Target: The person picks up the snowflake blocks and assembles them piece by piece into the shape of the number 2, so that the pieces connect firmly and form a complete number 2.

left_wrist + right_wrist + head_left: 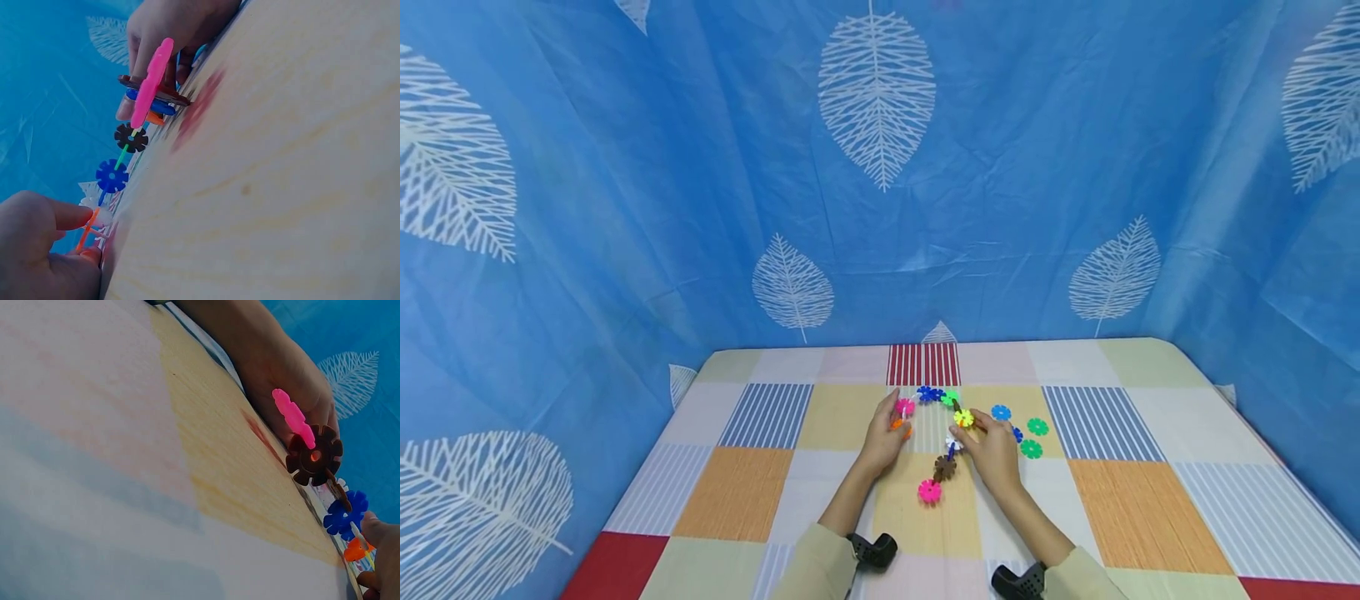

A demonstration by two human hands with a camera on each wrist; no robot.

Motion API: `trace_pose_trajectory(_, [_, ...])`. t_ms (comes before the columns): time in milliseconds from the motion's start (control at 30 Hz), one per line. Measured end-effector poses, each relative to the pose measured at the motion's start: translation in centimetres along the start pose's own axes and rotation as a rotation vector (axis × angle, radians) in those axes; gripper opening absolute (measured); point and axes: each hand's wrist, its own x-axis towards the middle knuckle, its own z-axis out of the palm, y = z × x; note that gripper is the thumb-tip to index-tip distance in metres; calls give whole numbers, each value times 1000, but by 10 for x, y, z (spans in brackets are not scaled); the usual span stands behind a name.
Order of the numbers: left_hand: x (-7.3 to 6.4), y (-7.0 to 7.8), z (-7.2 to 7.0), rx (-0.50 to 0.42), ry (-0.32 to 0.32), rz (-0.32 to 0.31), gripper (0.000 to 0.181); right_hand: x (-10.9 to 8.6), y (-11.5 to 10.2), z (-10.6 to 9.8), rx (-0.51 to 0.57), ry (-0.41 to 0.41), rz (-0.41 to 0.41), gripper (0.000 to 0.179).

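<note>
A curved chain of notched plastic snowflake discs runs between the hands, joined edge to edge. My left hand (880, 437) pinches the orange disc (87, 230) at its left end, beside a pink disc (906, 407). Along the top are dark blue discs (927, 394) and a green disc (950, 398). My right hand (997, 458) grips the chain's right side around the yellow disc (963, 418) and white disc (952, 443); its fingers partly hide which piece is pinched. Below hang a brown disc (945, 467) and a pink end disc (929, 492).
Right of the right hand lie loose discs: a light blue disc (1001, 412), two green discs (1032, 449) and a dark blue disc (1017, 435) partly behind the hand. A patchwork-patterned cloth (745, 492) covers the table. Blue leaf-print curtain (1000, 208) surrounds its back and sides.
</note>
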Motion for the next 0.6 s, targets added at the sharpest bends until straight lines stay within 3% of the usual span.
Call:
trace_pose_trajectory(200, [-9,12,-5,-72,66,-26,60,-3,1,-4,-12,5,-19,59])
trace_pose_trajectory(333, [-22,31,-14,-96,108,56,54,-6,9,-15,11,45,-80,56])
trace_pose_trajectory(467, [-37,46,-23,-153,76,144,47,-5,23,-32,6,92,-187,47])
trace_pose_trajectory(600, [-53,56,-26,-201,16,137,41,-6,35,-49,-52,70,-232,41])
